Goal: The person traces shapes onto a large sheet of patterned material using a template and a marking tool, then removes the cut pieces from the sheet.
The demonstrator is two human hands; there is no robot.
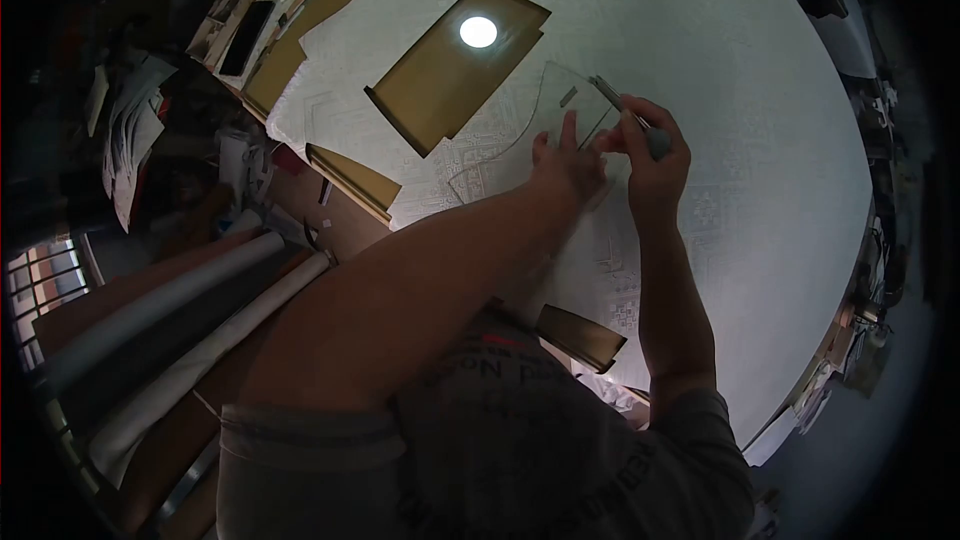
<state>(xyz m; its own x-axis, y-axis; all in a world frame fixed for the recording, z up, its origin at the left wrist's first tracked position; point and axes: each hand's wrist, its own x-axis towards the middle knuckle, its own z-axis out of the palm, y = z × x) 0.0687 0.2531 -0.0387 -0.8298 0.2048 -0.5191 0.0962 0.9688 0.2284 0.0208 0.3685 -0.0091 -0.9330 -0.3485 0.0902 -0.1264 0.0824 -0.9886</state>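
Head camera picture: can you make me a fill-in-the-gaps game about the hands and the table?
1. Of the left hand and the right hand, the one holding the thin tool is the ___.
2. The clear template lies on a sheet whose colour is ___.
3. The round spot of light shines on a panel whose colour is ___.

Missing words: right; white; brown.

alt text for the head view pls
A person's left hand presses a clear template flat on a white patterned sheet while the right hand holds a thin tool at its edge. Rolls of material lie at left.
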